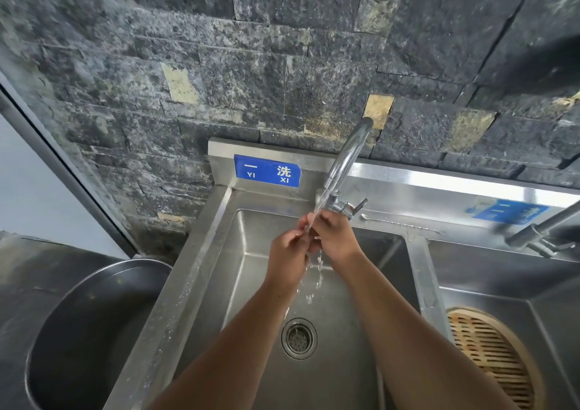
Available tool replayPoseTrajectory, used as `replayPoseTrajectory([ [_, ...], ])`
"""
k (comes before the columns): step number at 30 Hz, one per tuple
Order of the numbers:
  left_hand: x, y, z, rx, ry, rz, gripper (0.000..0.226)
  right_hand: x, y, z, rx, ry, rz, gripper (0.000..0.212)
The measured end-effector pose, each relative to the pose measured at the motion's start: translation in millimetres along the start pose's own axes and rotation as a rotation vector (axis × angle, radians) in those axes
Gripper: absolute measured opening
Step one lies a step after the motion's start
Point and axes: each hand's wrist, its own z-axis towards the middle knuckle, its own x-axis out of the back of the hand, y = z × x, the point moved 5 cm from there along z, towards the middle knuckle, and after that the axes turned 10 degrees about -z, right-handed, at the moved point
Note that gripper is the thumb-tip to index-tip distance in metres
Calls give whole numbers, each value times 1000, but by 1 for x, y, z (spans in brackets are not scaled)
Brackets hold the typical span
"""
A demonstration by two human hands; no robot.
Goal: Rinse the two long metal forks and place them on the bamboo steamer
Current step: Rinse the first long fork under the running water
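Observation:
My left hand (287, 252) and my right hand (334, 237) meet under the water running from the faucet (343, 164), above the left sink basin (251, 284). Their fingers are curled against each other, and the stream hides whatever may lie between them. One long thin metal fork (403, 223) lies on the sink's back ledge, just right of the faucet base, apart from both hands. The round bamboo steamer (492, 353) sits in the right basin, at the lower right, with nothing visible on its slats.
A drain strainer (298, 339) sits in the left basin floor. A second faucet (543, 229) reaches in at the right. A large metal pot (94, 284) stands left of the sink. A dark stone wall (251, 64) rises behind.

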Motion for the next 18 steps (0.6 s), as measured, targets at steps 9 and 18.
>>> replayPoseTrajectory([
  [9,-23,22,18,-108,-37,25,21,15,-25,11,45,-2,13,27],
  [18,-9,11,17,-116,-51,77,34,11,-40,16,39,-8,17,29],
])
